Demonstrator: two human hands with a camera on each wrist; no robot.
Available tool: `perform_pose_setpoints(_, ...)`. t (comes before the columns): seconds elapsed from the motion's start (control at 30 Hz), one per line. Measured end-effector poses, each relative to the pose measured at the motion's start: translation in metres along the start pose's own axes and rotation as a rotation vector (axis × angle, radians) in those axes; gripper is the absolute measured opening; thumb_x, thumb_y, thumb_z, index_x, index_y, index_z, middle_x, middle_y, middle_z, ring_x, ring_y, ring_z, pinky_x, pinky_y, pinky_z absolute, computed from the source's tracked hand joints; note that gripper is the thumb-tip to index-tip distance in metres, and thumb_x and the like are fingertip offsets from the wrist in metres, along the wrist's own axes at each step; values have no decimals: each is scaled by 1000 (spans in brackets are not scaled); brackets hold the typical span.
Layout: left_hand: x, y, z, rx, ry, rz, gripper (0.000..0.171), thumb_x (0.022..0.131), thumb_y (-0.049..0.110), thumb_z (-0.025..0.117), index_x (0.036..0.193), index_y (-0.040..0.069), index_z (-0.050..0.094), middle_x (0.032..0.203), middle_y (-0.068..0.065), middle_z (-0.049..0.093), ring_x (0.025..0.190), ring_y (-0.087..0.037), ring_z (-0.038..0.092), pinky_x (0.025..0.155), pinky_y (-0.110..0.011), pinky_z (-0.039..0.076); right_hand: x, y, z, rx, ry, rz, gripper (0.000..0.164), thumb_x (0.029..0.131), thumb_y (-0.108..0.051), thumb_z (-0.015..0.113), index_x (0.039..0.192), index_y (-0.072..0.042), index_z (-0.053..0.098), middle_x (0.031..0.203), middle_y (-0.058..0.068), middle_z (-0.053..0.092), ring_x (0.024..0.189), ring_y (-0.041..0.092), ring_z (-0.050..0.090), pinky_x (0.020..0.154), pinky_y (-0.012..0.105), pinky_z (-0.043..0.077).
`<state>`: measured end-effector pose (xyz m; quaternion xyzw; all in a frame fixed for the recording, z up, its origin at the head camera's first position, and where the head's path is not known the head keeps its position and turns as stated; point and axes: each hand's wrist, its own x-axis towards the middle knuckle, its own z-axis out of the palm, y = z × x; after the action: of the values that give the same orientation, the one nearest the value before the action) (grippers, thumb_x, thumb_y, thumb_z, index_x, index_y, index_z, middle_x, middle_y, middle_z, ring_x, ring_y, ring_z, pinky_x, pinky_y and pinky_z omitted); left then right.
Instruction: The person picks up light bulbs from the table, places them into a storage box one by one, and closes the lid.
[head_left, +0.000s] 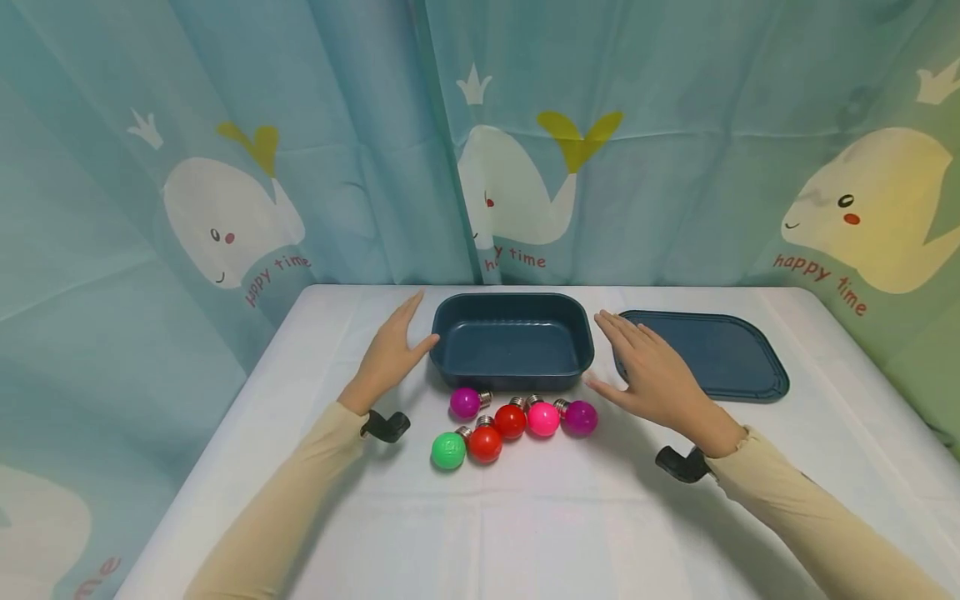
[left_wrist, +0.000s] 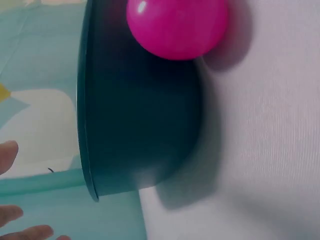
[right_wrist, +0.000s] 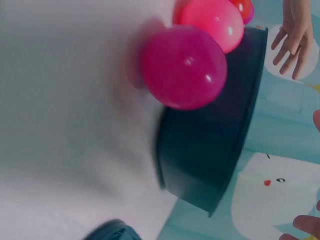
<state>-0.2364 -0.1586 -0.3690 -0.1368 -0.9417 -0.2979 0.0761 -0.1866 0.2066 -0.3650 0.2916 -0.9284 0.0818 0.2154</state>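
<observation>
A dark blue rectangular container point(head_left: 513, 383) stands near the back of the table, its inside bare. My left hand point(head_left: 387, 354) is at its left side with fingers straight, the thumb tip right at the rim. On the opposite side my right hand point(head_left: 651, 371) is held with straight fingers and thumb spread, near the right wall. Neither hand holds anything. In front of the container lie several round light bulbs with metal screw bases: a green bulb point(head_left: 448, 451), two red bulbs point(head_left: 485, 444), a pink bulb point(head_left: 543, 419) and two purple bulbs point(head_left: 581, 418).
Flat on the table to the right lies a dark blue lid point(head_left: 705, 354), partly behind my right hand. A white cloth covers the table point(head_left: 525, 533). Behind it hangs a blue-green curtain point(head_left: 360, 167) with whale prints.
</observation>
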Motion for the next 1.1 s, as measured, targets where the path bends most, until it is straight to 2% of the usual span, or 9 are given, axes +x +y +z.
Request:
perform_pose_setpoints(0.13, 2, -7, 1, -148, 10, -27, 71, 91, 23, 62, 148, 2, 25, 149, -20, 34, 132, -37, 41, 108, -50, 37, -7, -1, 1, 62, 51, -12, 87, 69, -33, 79, 139, 1, 40, 133, 22, 53, 114, 38, 57, 91, 53, 50)
perform_pose_setpoints(0.23, 4, -13, 2, -245, 0, -69, 70, 91, 22, 62, 147, 2, 26, 146, -22, 38, 129, -39, 45, 105, -50, 42, -12, -3, 2, 107, 48, 9, 84, 68, -30, 81, 137, 0, 43, 128, 21, 57, 107, 37, 60, 84, 51, 54)
perform_pose_setpoints(0.43, 7, -20, 1, -449, -53, -179, 66, 93, 18, 59, 148, 3, 25, 144, -25, 40, 128, -39, 46, 104, -48, 43, -20, -9, 3, 194, -34, 84, 80, 69, -29, 82, 136, -3, 46, 126, 18, 60, 107, 34, 62, 80, 48, 56)
perform_pose_setpoints(0.63, 11, -22, 2, -690, -124, -312, 63, 95, 14, 55, 148, 4, 24, 146, -25, 36, 130, -37, 44, 103, -46, 45, -25, -16, 9, 323, -139, 162, 76, 71, -27, 81, 135, -2, 47, 130, 15, 58, 112, 34, 59, 87, 49, 53)
perform_pose_setpoints(0.73, 13, -23, 4, -753, -156, -347, 62, 96, 12, 53, 148, 2, 22, 146, -26, 34, 132, -37, 42, 103, -46, 45, -25, -18, 14, 384, -172, 172, 76, 71, -25, 82, 134, 0, 47, 128, 16, 59, 110, 33, 60, 88, 49, 53)
perform_pose_setpoints(0.9, 16, -25, 9, -831, -191, -379, 62, 96, 7, 51, 149, 1, 19, 148, -26, 31, 132, -38, 41, 103, -48, 44, -25, -20, 20, 446, -153, 172, 67, 70, -21, 83, 125, 2, 53, 119, 16, 63, 104, 30, 62, 87, 47, 54)
perform_pose_setpoints(1.1, 14, -26, 14, -855, -224, -381, 61, 96, 8, 50, 148, 0, 19, 148, -26, 31, 134, -38, 38, 104, -50, 42, -27, -22, 26, 476, -185, 187, 61, 69, -22, 83, 120, 0, 56, 114, 13, 65, 102, 28, 62, 87, 46, 54)
